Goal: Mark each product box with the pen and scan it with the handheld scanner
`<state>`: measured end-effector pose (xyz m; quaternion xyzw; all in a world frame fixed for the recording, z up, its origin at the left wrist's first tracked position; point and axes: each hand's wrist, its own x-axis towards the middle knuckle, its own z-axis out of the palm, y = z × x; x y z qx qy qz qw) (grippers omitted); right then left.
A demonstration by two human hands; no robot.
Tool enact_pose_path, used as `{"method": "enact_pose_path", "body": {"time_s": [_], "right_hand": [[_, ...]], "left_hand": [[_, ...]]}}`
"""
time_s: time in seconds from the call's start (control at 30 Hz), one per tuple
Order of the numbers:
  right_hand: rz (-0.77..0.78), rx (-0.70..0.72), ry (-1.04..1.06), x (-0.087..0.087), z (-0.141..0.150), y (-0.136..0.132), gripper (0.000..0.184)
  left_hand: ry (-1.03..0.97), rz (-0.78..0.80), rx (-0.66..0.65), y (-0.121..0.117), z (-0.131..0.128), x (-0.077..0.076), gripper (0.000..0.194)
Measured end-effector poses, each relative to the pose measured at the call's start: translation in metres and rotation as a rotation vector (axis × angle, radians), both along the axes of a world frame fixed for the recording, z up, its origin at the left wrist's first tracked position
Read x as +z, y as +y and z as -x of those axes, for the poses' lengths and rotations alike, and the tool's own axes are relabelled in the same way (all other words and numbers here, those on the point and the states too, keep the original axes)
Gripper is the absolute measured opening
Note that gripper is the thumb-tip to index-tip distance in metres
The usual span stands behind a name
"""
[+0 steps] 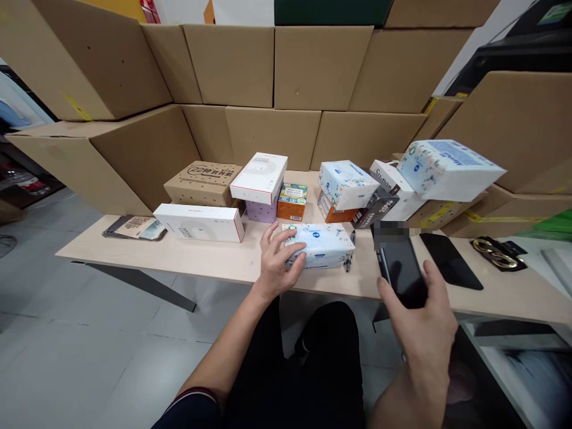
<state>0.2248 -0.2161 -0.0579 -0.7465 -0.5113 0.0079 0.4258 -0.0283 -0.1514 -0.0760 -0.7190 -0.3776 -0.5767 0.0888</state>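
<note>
My left hand [276,262] grips the left end of a soft blue-and-white tissue pack [322,244] that lies near the front edge of the pale wooden table [201,259]. My right hand [422,319] holds a black phone-like device [400,268] just above the table's front edge, fingers wrapped round its lower part. A pen [348,257] lies just right of the tissue pack.
Behind stand a white flat box [201,222], a brown printed carton [203,182], a white box [260,176] on a purple one, an orange box [291,202], more tissue packs [346,183] [447,168]. A black mat [450,261] and scissors [496,252] lie right. Cardboard cartons [272,65] wall the back.
</note>
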Motion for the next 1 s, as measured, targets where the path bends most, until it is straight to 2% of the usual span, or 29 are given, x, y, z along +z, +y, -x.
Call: {"method": "enact_pose_path", "body": {"time_s": [0.17, 0.27, 0.37, 0.47, 0.67, 1.0], "right_hand": [[-0.225, 0.249, 0.006, 0.008, 0.054, -0.016, 0.079], [-0.313, 0.357, -0.036, 0.005, 0.076, -0.019, 0.076], [-0.339, 0.388, -0.060, 0.003, 0.090, -0.021, 0.076], [-0.327, 0.404, -0.068, 0.001, 0.096, -0.023, 0.076], [-0.327, 0.412, -0.104, -0.001, 0.097, -0.024, 0.076], [-0.350, 0.397, -0.130, -0.002, 0.097, -0.023, 0.076]], "left_hand": [[-0.069, -0.178, 0.134, -0.021, -0.004, -0.002, 0.023], [-0.177, -0.118, 0.079, -0.040, -0.012, 0.001, 0.029], [-0.242, 0.003, 0.005, -0.052, -0.019, 0.004, 0.037], [-0.261, 0.084, -0.022, -0.054, -0.022, 0.003, 0.042], [-0.253, 0.061, -0.017, -0.055, -0.026, -0.003, 0.043], [-0.356, 0.098, -0.009, -0.056, -0.033, -0.005, 0.039]]}}
